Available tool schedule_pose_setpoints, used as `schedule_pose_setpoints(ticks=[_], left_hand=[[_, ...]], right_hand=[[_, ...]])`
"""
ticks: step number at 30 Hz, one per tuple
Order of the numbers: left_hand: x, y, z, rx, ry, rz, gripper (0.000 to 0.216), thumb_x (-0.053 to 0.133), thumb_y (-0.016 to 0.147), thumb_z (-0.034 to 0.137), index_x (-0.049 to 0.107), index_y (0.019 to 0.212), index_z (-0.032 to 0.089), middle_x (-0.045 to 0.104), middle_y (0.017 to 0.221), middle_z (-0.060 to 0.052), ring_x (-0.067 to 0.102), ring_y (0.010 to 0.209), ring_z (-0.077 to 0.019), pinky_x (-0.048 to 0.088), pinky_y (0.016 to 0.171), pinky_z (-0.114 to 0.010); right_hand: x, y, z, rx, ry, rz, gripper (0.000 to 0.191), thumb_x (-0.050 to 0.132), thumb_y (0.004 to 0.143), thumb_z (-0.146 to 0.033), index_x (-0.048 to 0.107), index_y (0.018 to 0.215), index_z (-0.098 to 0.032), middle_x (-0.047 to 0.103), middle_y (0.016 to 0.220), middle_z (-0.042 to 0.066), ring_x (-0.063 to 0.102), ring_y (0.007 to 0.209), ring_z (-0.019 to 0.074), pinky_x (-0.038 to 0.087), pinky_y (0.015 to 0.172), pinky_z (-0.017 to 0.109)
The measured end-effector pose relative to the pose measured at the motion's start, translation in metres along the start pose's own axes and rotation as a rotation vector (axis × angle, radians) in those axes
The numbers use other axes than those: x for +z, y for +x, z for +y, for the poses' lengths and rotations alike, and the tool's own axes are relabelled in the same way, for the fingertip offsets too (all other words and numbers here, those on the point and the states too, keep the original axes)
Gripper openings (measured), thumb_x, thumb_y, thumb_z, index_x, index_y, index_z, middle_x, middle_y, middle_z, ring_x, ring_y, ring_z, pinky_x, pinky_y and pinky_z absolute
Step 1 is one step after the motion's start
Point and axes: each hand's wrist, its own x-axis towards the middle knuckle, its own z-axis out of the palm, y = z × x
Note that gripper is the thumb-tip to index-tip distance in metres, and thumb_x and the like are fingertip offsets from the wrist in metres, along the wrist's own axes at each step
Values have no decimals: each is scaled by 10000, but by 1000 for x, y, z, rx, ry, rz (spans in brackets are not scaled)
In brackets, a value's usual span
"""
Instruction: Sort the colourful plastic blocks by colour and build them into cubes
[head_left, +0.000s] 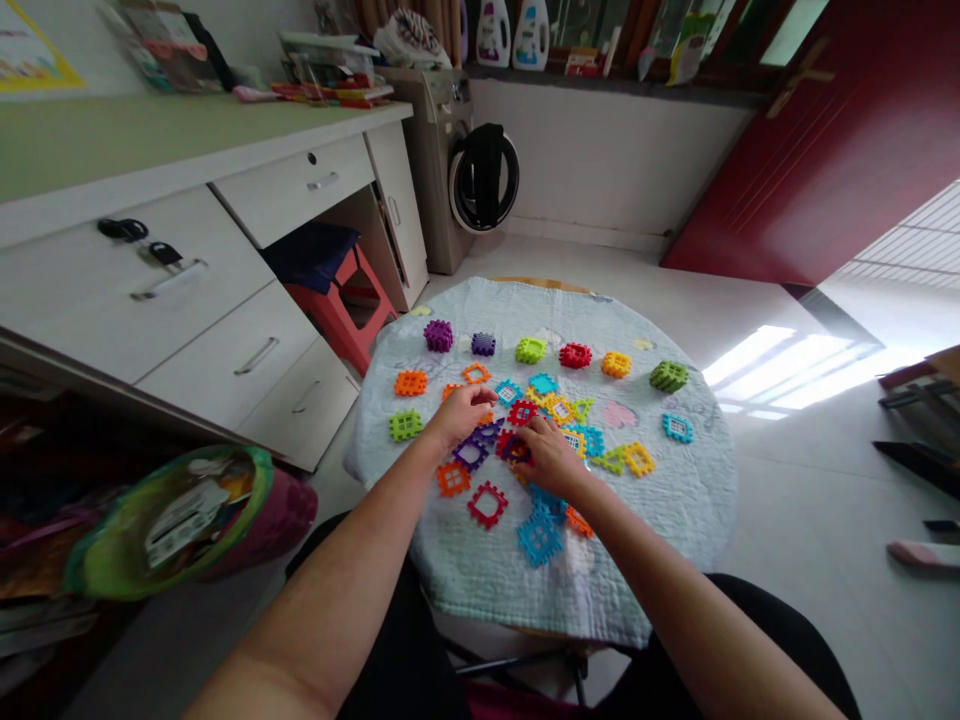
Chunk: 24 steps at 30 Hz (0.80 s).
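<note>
My left hand (459, 415) hovers at the left of a loose heap of plastic interlocking tiles, its fingers loosely bent and apart, holding nothing I can see. An orange tile shows partly beneath it. My right hand (553, 455) reaches into the middle of the heap with fingers curled down over red and purple tiles; what lies between the fingertips is hidden. Close by are a red tile (523, 412), a purple frame tile (471, 455), an orange window tile (453, 478), a red frame tile (488, 505) and a blue tile (540, 538).
Along the far side of the cloth-covered round table (465, 580) stand small stacks sorted by colour: purple (438, 336), red (575, 355), yellow-orange (616, 364) and green (669, 376) among them. A bin (255, 515) and drawers (247, 345) are at the left; a washing machine (442, 170) stands behind.
</note>
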Motion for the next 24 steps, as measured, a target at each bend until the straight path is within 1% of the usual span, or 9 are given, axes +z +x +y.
schedule_pose_setpoints(ticks=[3, 6, 9, 12, 15, 17, 19, 22, 24], left_hand=[[-12, 6, 2, 38, 51, 51, 184, 591, 659, 82, 671, 805, 161, 673, 786, -23, 596, 719, -131, 474, 725, -242], [-22, 11, 2, 83, 182, 38, 189, 565, 673, 128, 649, 841, 151, 677, 836, -22, 611, 769, -138, 479, 778, -268], [-30, 11, 0, 141, 436, -75, 187, 540, 664, 137, 649, 816, 150, 686, 834, -28, 616, 791, -151, 472, 782, -269], [-38, 8, -3, 177, 750, -243, 168, 543, 648, 142, 655, 771, 166, 680, 763, -15, 604, 730, -154, 458, 702, -248], [-51, 3, -3, 143, 961, -252, 143, 555, 627, 120, 648, 724, 169, 661, 698, -5, 582, 664, -149, 425, 629, -235], [-60, -1, -2, 100, 1004, -233, 138, 553, 626, 106, 646, 707, 167, 650, 681, -3, 576, 647, -148, 411, 609, -234], [-66, -7, 0, 81, 991, -294, 145, 564, 625, 103, 650, 720, 170, 636, 679, 3, 575, 654, -150, 407, 608, -233], [-64, -19, 1, 147, 1003, -446, 253, 618, 595, 110, 667, 831, 186, 621, 786, 2, 571, 725, -157, 416, 652, -233], [-56, -27, -2, 209, 1084, -489, 335, 633, 586, 104, 671, 903, 204, 594, 878, -13, 558, 778, -166, 419, 687, -241]], right_hand=[[5, 0, 0, 34, 23, 18, 418, 681, 733, -236, 582, 1133, -166, 522, 1095, 99, 466, 1021, 229, 383, 931, 369], [10, -3, -1, 67, 28, 53, 484, 672, 730, -221, 549, 1195, -165, 522, 1095, 107, 453, 1035, 248, 379, 938, 397], [9, -8, -1, 67, 60, 116, 533, 660, 726, -214, 521, 1240, -185, 503, 1122, 107, 446, 1059, 258, 384, 942, 416], [5, -16, -1, 43, 118, 178, 571, 657, 711, -216, 504, 1261, -200, 477, 1134, 103, 453, 1063, 261, 398, 945, 424], [3, -23, -3, 29, 194, 200, 560, 661, 706, -230, 509, 1244, -202, 469, 1112, 97, 471, 1049, 256, 415, 942, 421], [5, -25, -5, 15, 234, 199, 533, 661, 711, -238, 516, 1223, -197, 471, 1092, 94, 480, 1038, 249, 425, 934, 412], [8, -25, -8, 6, 267, 199, 536, 662, 704, -228, 511, 1217, -192, 469, 1084, 90, 485, 1029, 240, 432, 929, 403], [11, -25, -11, -2, 313, 207, 557, 651, 689, -193, 491, 1223, -195, 462, 1099, 87, 489, 1037, 231, 430, 940, 398], [12, -25, -12, -13, 340, 222, 538, 615, 700, -163, 479, 1219, -196, 469, 1105, 88, 491, 1039, 224, 427, 946, 396]])
